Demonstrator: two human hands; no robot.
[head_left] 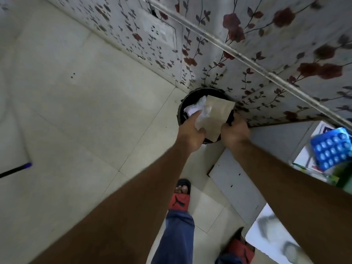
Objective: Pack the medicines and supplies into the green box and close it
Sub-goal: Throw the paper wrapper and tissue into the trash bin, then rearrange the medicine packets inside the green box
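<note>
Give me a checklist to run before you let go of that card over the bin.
1. Card over the bin mouth: ok, most of it lies across the opening.
2. Left hand on the card's near edge: ok.
3. Right hand at the bin's rim: ok; its hold cannot tell.
4. Room inside the bin: cannot tell, white wrapping fills the top.
5. Blue pill strip still unpacked on the right: not ok.
6. Green box closed: cannot tell, only a blurred edge shows.
</note>
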